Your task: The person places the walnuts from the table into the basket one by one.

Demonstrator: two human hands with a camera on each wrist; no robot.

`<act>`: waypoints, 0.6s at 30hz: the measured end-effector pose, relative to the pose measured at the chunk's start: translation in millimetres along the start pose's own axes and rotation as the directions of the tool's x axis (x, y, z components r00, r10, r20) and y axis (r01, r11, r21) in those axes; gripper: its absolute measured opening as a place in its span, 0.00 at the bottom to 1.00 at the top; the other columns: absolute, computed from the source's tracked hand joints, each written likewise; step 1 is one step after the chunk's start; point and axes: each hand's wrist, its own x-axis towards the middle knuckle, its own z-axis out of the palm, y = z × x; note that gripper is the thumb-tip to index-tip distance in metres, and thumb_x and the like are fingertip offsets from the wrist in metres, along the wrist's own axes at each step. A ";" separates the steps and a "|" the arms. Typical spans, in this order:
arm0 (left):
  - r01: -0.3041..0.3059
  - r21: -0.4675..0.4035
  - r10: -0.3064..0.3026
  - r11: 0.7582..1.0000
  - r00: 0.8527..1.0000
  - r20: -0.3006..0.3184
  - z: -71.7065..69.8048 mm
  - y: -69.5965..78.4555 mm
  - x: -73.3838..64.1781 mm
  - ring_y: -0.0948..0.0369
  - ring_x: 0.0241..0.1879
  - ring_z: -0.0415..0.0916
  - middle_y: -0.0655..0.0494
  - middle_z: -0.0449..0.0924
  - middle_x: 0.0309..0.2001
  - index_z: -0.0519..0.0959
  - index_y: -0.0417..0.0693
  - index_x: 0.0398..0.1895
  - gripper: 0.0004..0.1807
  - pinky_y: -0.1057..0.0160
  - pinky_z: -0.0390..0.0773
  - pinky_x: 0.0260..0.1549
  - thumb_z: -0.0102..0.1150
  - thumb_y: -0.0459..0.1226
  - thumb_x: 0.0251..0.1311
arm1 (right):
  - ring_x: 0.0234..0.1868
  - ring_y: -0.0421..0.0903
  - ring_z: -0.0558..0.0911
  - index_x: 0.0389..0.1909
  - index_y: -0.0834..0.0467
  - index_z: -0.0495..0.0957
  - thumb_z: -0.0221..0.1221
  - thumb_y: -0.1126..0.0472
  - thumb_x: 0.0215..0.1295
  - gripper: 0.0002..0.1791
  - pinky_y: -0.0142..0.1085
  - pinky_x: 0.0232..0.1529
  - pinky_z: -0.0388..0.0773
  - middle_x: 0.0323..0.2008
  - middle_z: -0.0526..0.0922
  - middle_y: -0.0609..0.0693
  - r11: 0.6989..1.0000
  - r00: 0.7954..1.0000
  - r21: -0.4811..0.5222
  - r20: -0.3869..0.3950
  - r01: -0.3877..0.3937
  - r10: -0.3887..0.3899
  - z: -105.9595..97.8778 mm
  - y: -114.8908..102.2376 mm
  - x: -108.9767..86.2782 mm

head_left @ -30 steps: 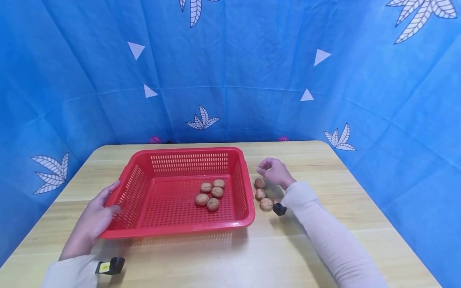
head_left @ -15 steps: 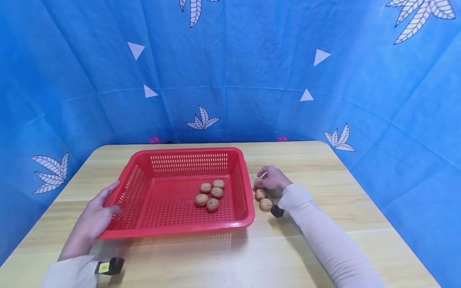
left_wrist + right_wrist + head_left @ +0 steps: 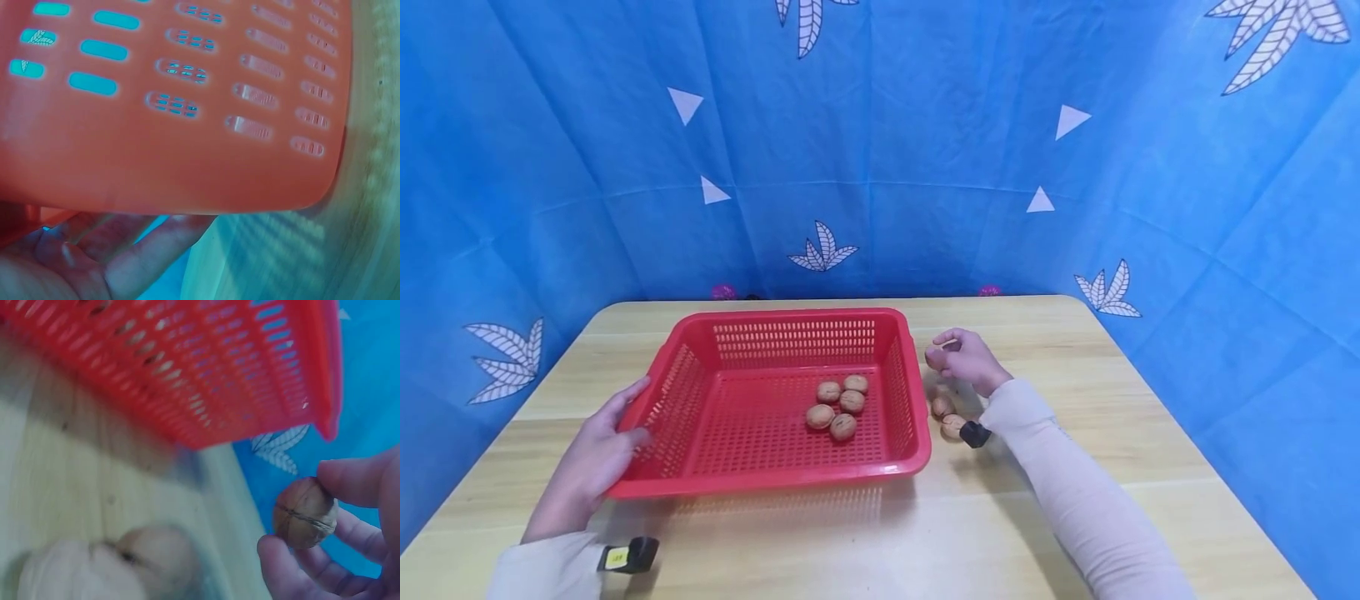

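Observation:
My right hand [image 3: 972, 362] pinches a walnut [image 3: 305, 514] between thumb and fingertips, above the table just right of the red plastic basket [image 3: 760, 482]. Below that hand, more walnuts [image 3: 952, 427] lie on the table beside the basket, partly hidden by the wrist. Several walnuts [image 3: 852, 401] are grouped inside the basket, toward its right end. At the basket's left side my left hand [image 3: 591, 458] grips the rim, thumb over the inside. In the left wrist view the slotted basket wall [image 3: 187, 156] covers part of that hand's fingers.
Everything stands on a light wooden table [image 3: 880, 542]. A blue patterned cloth [image 3: 880, 150] hangs behind the table and along both sides. A black wrist camera [image 3: 976, 434] is strapped at the right cuff, another camera [image 3: 642, 554] at the left.
The right hand came down on the farthest walnut on the table, took hold of it and lifted it away from the others. The left hand and basket have stayed in place.

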 end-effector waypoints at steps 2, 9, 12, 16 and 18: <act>0.003 -0.009 -0.003 1.000 1.000 0.004 1.0 0.9 1.0 0.50 0.42 0.77 0.29 0.54 0.67 0.36 0.57 0.78 0.44 0.56 0.82 0.31 0.48 0.32 0.66 | 0.42 0.50 0.81 0.53 0.67 0.69 0.61 0.62 0.65 0.20 0.47 0.47 0.80 0.45 0.77 0.61 0.999 1.000 0.048 0.001 0.006 -0.006 -0.6 -5.2 -0.8; 0.015 -0.012 -0.015 1.000 1.000 0.001 4.8 2.6 3.0 0.45 0.46 0.74 0.29 0.53 0.67 0.37 0.58 0.78 0.44 0.56 0.82 0.31 0.48 0.32 0.65 | 0.41 0.50 0.81 0.52 0.68 0.68 0.59 0.64 0.66 0.18 0.46 0.47 0.80 0.45 0.76 0.62 0.993 0.998 0.099 0.021 0.058 -0.060 -1.5 -25.1 -1.7; 0.024 -0.010 -0.024 1.000 1.000 0.000 5.0 2.1 2.8 0.45 0.46 0.74 0.29 0.53 0.68 0.36 0.58 0.78 0.44 0.56 0.82 0.31 0.48 0.32 0.66 | 0.43 0.54 0.81 0.51 0.68 0.69 0.60 0.63 0.66 0.18 0.46 0.47 0.80 0.45 0.76 0.61 0.994 0.997 0.081 0.031 0.072 -0.075 -0.3 -33.0 -1.3; 0.034 0.000 -0.034 0.999 0.999 0.002 4.9 1.2 2.5 0.45 0.47 0.73 0.30 0.52 0.68 0.36 0.59 0.78 0.44 0.57 0.82 0.31 0.48 0.33 0.66 | 0.48 0.61 0.80 0.52 0.69 0.68 0.59 0.63 0.67 0.19 0.45 0.47 0.80 0.47 0.75 0.62 0.993 0.995 0.078 0.040 0.086 -0.089 1.0 -43.5 -1.5; 0.035 0.002 -0.035 0.999 0.999 0.002 5.0 1.1 3.1 0.44 0.48 0.72 0.30 0.52 0.68 0.36 0.60 0.78 0.44 0.57 0.82 0.32 0.48 0.33 0.66 | 0.48 0.60 0.80 0.53 0.69 0.68 0.59 0.63 0.67 0.19 0.46 0.48 0.80 0.47 0.74 0.63 0.991 0.994 0.083 0.037 0.101 -0.105 1.9 -48.8 -1.5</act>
